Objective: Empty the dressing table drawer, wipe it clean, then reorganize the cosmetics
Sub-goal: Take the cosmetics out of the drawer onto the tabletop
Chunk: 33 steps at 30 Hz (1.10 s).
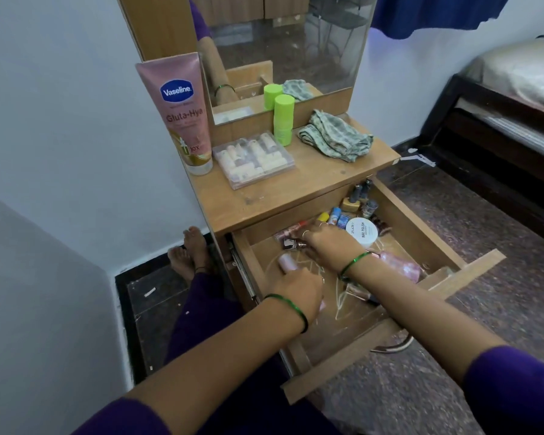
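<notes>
Two hands are seen inside the open drawer (405,221) of a wooden dressing table (311,183). A pale pink bottle (288,263), its long axis running toward the drawer's back left, is gripped by the left hand (299,290). The right hand (330,243) is laid with curled fingers over small cosmetics at the back wall; what it grasps cannot be told. One white round jar (363,231) sits just beside it. On the tabletop are counted one pink lotion tube (179,111), one clear case (255,158), one green container (283,119) and one crumpled cloth (335,136). Bare drawer floor lies toward the front edge.
</notes>
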{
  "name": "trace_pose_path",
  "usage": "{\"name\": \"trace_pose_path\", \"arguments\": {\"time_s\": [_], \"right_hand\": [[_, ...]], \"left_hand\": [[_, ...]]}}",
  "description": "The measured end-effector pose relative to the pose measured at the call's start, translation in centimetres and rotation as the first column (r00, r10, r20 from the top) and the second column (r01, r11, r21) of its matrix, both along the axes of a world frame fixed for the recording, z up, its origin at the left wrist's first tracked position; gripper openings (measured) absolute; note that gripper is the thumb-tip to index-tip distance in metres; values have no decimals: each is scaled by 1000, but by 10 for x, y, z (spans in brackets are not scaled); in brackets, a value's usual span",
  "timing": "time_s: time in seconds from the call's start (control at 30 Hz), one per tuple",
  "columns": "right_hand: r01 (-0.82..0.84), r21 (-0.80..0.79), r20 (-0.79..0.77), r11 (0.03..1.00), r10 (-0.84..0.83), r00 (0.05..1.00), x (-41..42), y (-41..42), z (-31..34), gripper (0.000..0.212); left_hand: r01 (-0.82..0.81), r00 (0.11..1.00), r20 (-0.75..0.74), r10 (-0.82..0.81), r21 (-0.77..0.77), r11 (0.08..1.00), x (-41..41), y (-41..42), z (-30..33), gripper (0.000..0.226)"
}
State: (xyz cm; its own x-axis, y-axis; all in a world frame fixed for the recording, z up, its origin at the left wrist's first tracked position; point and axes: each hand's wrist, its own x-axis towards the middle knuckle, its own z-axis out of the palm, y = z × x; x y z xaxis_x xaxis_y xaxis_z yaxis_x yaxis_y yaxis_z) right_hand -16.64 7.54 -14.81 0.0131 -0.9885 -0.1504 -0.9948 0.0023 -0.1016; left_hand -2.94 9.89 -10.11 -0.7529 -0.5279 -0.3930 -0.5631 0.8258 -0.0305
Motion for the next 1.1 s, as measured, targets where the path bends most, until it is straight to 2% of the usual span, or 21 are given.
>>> {"name": "trace_pose_path", "arguments": {"time_s": [0.07,0.13,0.2,0.27,0.4,0.47,0.6,0.7,0.77,0.83,0.9,0.97,1.03,1.1], "right_hand": [[-31,-13,-37,999,31,999,-1,0,-1,43],[-36,-12,-62,999,35,997,-2,0,-3,46],[-35,-22,-87,999,33,996,-2,-2,-4,46],[-27,-31,-64,999,25,998,-2,-1,-4,46],[-3,-50,39,999,5,999,-7,-1,-5,38],[21,-57,96,998,-15,995,-9,-1,-5,30],[47,-26,125,999,-44,991,-9,0,-2,32],[69,-35,179,997,-62,982,-10,2,-2,27],[93,-41,220,995,-82,972,-12,2,-3,23],[131,-19,270,991,-121,955,-14,1,-1,22],[160,5,297,987,-154,943,-14,2,2,22],[159,1,308,987,-152,939,-13,4,7,33],[143,-2,284,990,-137,949,-12,7,10,29],[123,6,260,992,-120,958,-11,8,10,18]], "left_hand": [[51,997,63,-47,-62,997,-8,3,-9,33],[-7,998,63,14,-106,994,-10,4,-15,34],[-170,985,-23,170,-4,985,-11,6,-23,33],[-328,929,-121,349,161,931,-11,8,-25,28],[-442,830,-233,506,278,853,-9,10,-24,24],[-444,824,-241,512,287,849,-7,10,-24,26],[-473,815,-242,527,249,845,-7,6,-23,35],[-464,826,-259,501,192,865,-9,4,-24,57],[-445,816,-314,485,194,874,-7,4,-21,48],[-449,778,-370,507,236,862,-5,7,-12,37],[-452,742,-428,516,249,857,0,11,1,45],[-441,648,-501,573,366,819,9,12,12,55],[-379,507,-512,694,590,713,20,7,24,61],[-288,411,-461,786,753,592,31,-4,36,63]]}}
